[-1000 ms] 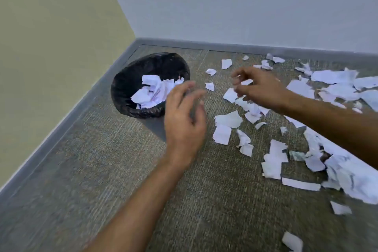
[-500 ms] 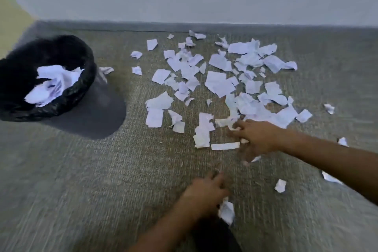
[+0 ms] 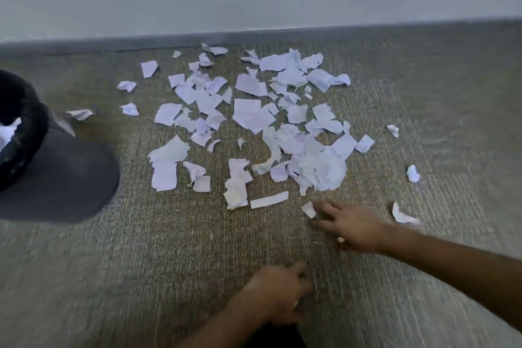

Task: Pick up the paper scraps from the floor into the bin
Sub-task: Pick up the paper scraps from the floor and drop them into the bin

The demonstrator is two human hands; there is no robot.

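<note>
Bin [image 3: 56, 178] with black liner holds white scraps [image 3: 8, 130].

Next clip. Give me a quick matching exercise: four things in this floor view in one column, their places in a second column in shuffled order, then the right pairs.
Things:
1. bin
2. long paper strip
3. left hand
4. right hand

Places:
A. bottom centre of the view, low on the carpet
B. left edge of the view, partly cut off
C. beside a small scrap at the pile's near edge
D. on the carpet at the near edge of the pile, left of the right hand

Pairs: 1-B, 2-D, 3-A, 4-C
</note>
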